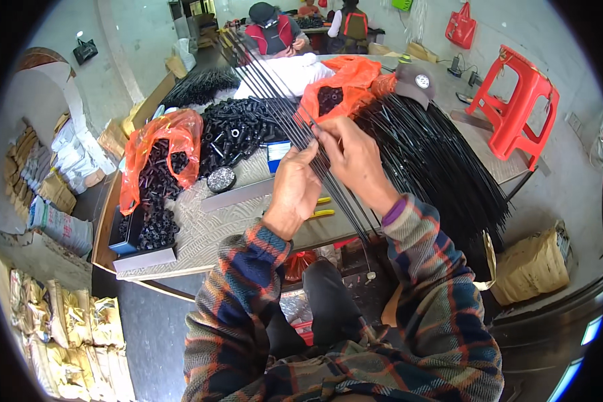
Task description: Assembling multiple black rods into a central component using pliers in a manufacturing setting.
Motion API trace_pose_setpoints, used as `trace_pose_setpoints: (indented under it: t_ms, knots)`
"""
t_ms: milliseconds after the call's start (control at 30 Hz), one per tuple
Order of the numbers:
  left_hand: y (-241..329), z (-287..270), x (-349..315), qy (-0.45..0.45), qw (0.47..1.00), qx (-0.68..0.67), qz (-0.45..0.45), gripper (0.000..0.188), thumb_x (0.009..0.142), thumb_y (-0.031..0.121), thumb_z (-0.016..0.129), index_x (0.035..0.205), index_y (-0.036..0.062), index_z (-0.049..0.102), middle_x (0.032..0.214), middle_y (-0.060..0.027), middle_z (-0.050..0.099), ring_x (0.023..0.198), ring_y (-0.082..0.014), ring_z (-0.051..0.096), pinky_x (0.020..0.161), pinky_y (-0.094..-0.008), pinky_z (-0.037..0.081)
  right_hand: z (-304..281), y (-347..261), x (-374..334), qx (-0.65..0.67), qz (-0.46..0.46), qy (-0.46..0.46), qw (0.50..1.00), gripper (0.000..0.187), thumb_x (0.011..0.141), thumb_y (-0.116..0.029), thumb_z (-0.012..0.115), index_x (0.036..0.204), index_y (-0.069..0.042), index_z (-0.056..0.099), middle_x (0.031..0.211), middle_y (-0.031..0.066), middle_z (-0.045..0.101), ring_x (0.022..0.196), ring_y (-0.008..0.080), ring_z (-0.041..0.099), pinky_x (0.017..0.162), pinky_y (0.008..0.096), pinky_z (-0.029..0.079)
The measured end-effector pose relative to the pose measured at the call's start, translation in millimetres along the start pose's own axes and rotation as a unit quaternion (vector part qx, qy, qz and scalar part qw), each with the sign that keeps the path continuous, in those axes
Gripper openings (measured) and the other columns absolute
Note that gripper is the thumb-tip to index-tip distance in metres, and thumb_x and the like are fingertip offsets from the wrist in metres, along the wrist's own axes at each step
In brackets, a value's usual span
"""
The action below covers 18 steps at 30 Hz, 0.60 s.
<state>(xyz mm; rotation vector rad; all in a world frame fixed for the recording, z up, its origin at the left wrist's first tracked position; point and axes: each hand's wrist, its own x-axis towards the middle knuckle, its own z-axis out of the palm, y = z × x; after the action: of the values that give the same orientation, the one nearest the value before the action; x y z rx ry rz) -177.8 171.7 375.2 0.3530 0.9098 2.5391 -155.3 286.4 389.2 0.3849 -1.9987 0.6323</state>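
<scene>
Plaid fabric sleeves [442,268] cross the near edge of the bench [197,242]. Above it, the left hand [292,189] and right hand [356,161] grasp a slanting bundle of thin black rods [289,115], fingers pinching. A dense black rod pile [442,161] overhangs the near-right edge; open surface shows near-left.

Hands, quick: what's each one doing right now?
Left hand: closed, holding a bundle of thin black rods.
Right hand: closed, pinching at the same rods; exact grip unclear.

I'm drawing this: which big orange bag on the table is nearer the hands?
The orange bag just beyond the right hand, beside the white bundle. The other orange bag sits farther off, to the left.
</scene>
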Motion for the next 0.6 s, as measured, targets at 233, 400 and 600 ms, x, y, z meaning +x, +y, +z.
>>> trace_pose_setpoints:
  t_ms: [233, 400, 600]
  knots:
    - [15, -13, 1, -0.098, 0.995, 0.001, 0.008, 0.036, 0.090, 0.013, 0.045, 0.124, -0.0012, 0.042, 0.127, -0.0145, 0.047, 0.115, -0.0206, 0.046, 0.099, -0.0356, 0.035, 13, -9, -32, 0.203, 0.180, -0.034, 0.962, 0.010, 0.083, -0.009, 0.060, 0.082, 0.000, 0.055, 0.073, 0.0003, 0.054, 0.063, 0.0087, 0.049, 0.053, 0.0230, 0.038]
    - [19, -23, 3, -0.138, 0.990, 0.032, 0.002, 0.041, 0.088, 0.012, 0.049, 0.126, -0.0019, 0.040, 0.127, -0.0147, 0.047, 0.115, -0.0213, 0.047, 0.100, -0.0349, 0.035, 15, -2, -31, 0.389, 0.240, -0.088, 0.885, 0.015, 0.084, -0.010, 0.061, 0.072, -0.002, 0.056, 0.066, -0.0067, 0.051, 0.063, -0.0006, 0.041, 0.051, 0.0179, 0.033]
    - [32, -24, -7, -0.131, 0.990, 0.059, 0.000, 0.041, 0.088, 0.015, 0.051, 0.125, -0.0020, 0.041, 0.125, -0.0137, 0.049, 0.113, -0.0200, 0.049, 0.098, -0.0349, 0.036, 16, -14, -28, 0.367, 0.213, -0.108, 0.899, 0.014, 0.086, -0.013, 0.058, 0.080, 0.000, 0.059, 0.068, -0.0016, 0.057, 0.060, 0.0021, 0.049, 0.052, 0.0177, 0.039]
